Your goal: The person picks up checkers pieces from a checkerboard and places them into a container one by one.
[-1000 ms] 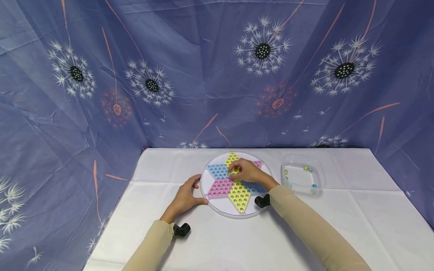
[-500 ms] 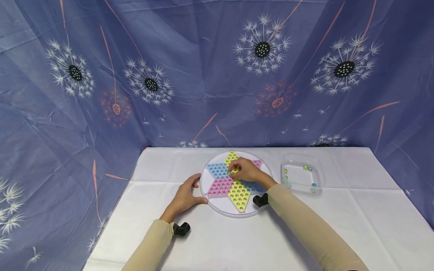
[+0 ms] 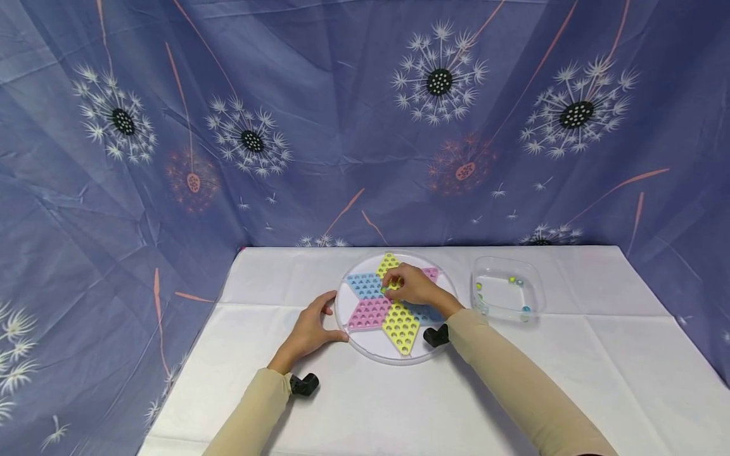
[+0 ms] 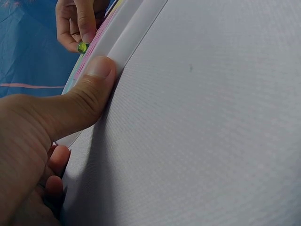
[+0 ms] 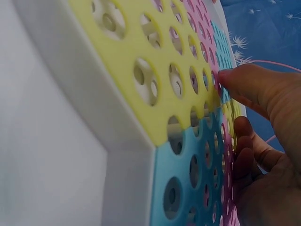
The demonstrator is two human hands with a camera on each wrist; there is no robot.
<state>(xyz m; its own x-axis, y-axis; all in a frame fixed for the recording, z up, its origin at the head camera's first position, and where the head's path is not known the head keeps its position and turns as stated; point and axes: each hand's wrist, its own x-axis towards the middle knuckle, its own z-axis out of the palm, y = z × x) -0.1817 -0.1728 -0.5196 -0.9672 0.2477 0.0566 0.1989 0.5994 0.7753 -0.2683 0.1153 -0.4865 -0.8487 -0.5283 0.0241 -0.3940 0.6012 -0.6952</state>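
Observation:
A round white Chinese checkers board (image 3: 365, 348) with a yellow, pink and blue star of holes lies on the table. My left hand (image 3: 310, 328) rests at its left rim, thumb and fingers spread along the edge. In the left wrist view the left thumb (image 4: 91, 89) touches the white rim. Over the middle of the star is my right hand (image 3: 412, 285), pinching a yellow-green marble (image 4: 83, 47) at its fingertips. From the right wrist the fingers stand close to the holes, and the marble is hidden there.
To the right of the board a clear plastic box (image 3: 507, 315) holds several green and blue marbles. A white cloth (image 3: 365, 405) covers the table. Behind it hangs a blue dandelion-print curtain (image 3: 342, 126).
Both hands stay nearly where they were, the left at the rim and the right over the star's middle. The whole head view has shifted slightly.

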